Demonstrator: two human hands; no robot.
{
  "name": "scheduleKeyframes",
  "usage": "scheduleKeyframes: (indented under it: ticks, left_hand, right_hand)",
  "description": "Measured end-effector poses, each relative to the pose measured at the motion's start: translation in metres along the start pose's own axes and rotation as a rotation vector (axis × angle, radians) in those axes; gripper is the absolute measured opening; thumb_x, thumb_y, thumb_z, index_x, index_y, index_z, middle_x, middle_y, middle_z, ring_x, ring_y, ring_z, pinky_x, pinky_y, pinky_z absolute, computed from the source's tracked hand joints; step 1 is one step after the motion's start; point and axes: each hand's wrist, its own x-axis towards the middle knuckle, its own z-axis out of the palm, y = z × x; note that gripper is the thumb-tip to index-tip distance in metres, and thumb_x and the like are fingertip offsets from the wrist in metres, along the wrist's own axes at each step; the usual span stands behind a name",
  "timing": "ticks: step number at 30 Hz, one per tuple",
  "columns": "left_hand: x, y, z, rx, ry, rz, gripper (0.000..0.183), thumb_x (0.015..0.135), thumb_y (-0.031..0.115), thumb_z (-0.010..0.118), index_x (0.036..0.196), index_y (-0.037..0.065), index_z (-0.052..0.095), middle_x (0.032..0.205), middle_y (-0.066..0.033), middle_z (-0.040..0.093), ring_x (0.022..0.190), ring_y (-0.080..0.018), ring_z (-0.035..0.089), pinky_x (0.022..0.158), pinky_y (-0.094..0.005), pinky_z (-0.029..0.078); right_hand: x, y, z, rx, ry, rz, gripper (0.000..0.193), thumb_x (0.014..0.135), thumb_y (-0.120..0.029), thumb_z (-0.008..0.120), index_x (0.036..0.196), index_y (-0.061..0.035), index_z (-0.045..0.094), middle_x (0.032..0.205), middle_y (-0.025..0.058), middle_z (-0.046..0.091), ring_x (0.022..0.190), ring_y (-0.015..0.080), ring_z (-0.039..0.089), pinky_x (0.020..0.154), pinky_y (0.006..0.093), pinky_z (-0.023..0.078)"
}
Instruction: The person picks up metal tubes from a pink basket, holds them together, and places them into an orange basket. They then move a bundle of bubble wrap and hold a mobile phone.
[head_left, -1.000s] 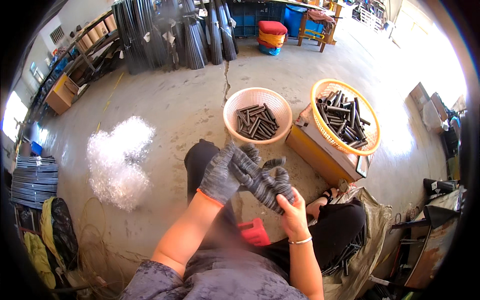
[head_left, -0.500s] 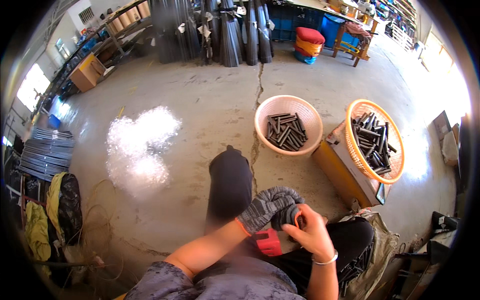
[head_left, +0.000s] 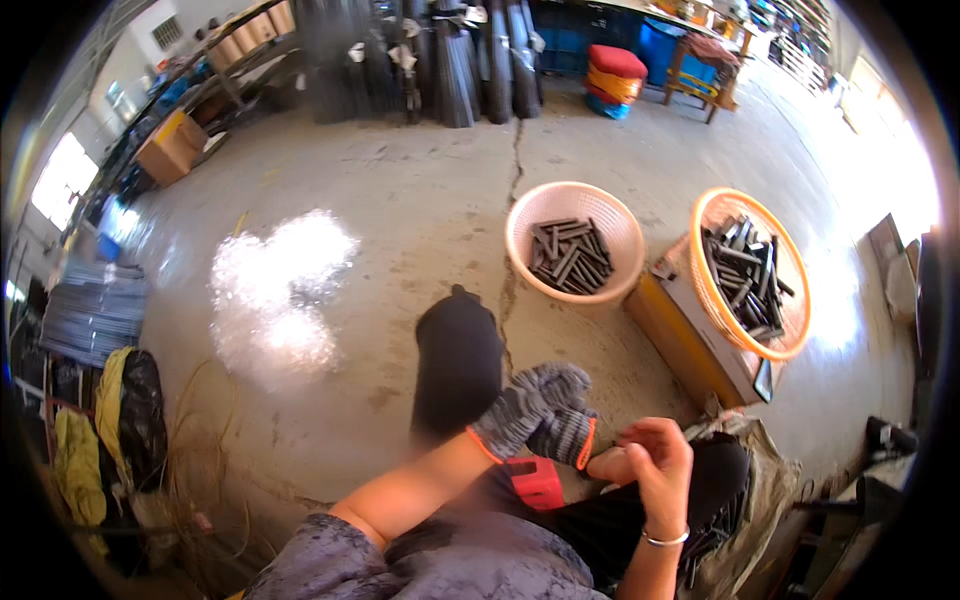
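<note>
My left hand (head_left: 520, 408), in a grey knitted work glove with an orange cuff, is closed around a second grey glove (head_left: 564, 436). That loose glove hangs with its orange-edged opening toward my right hand (head_left: 657, 462). Bare, with a bracelet at the wrist, the right hand is apart from the glove; its fingers are loosely curved and hold nothing. Just below the gloves, between my legs, is a red plastic object (head_left: 537, 484) whose kind I cannot make out.
A pink basket (head_left: 630, 232) of short dark tubes stands on the floor ahead. An orange basket (head_left: 797, 300) with similar tubes rests on a cardboard box (head_left: 690, 345) at the right. Clear plastic (head_left: 280, 300) lies left; bundled long rods (head_left: 455, 75) stand at the back.
My right hand has let go of the loose glove's cuff and moved right, away from it. The left hand still holds that glove, slightly higher and to the left.
</note>
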Motion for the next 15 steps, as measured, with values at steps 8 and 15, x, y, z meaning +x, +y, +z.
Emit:
scheduleKeyframes:
  ticks: [8, 15]
  left_hand:
    - [0.012, -0.003, -0.017, 0.408, 0.038, 0.284, 0.022, 0.086, 0.024, 0.056, 0.097, 0.006, 0.058, 0.071, -0.0047, 0.053, 0.073, -0.019, 0.059, 0.072, -0.0311, 0.051]
    - [0.011, 0.027, -0.036, 0.008, -0.016, 0.255, 0.028, 0.088, 0.016, 0.055, 0.113, 0.004, 0.05, 0.073, -0.0018, 0.049, 0.065, -0.0119, 0.05, 0.065, -0.0313, 0.049]
  right_hand:
    - [-0.001, 0.016, -0.003, -0.273, -0.247, -0.044, 0.028, 0.078, -0.006, 0.066, 0.102, 0.0025, 0.056, 0.092, 0.011, 0.063, 0.084, 0.0169, 0.063, 0.076, 0.0283, 0.049]
    - [-0.018, 0.015, -0.068, -0.169, 0.142, -0.133, 0.019, 0.077, 0.001, 0.062, 0.096, 0.0017, 0.058, 0.087, 0.0075, 0.063, 0.082, 0.0139, 0.062, 0.075, 0.0256, 0.05]
